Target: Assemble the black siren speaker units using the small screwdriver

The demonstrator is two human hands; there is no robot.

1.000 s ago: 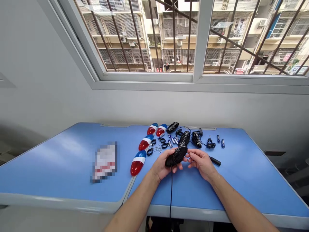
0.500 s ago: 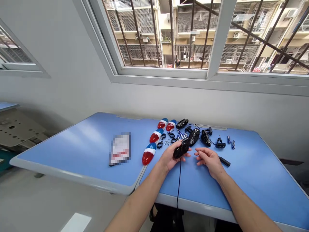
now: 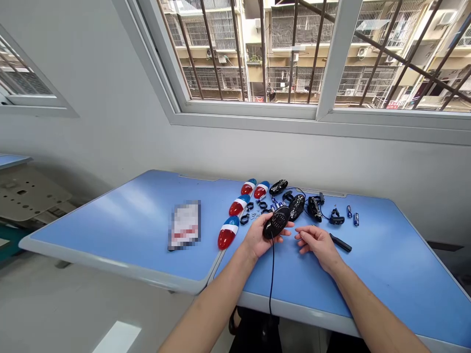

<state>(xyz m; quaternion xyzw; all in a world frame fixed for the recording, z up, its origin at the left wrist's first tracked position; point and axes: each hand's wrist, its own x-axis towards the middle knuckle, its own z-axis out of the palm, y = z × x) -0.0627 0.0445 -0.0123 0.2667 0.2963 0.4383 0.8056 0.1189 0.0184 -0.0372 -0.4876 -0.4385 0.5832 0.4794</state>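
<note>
In my left hand (image 3: 257,238) rests a glossy black oval casing (image 3: 276,222) with slots in its face, like an electric bike horn; the fingers wrap under it. A black cable (image 3: 273,274) hangs from its lower end over the table edge. Close by on the right, my right hand (image 3: 315,244) has thumb and forefinger pinched together, apart from the casing. Whatever the pinch holds is too small to make out. Just behind the casing lies another black slotted casing (image 3: 296,208). A black stick-shaped tool (image 3: 340,242) lies beyond my right hand, partly hidden.
Red, white and blue oval shells (image 3: 228,233) line the table joint. Black ring clamps (image 3: 245,219), small screws (image 3: 255,214) and batteries (image 3: 356,219) lie around. More black casings (image 3: 314,209) with wired parts (image 3: 336,217) sit toward the wall. A blurred packet (image 3: 184,225) is left.
The casing in my left hand has turned so its slotted face shows upward. My right hand has shifted very slightly left, still pinched.
</note>
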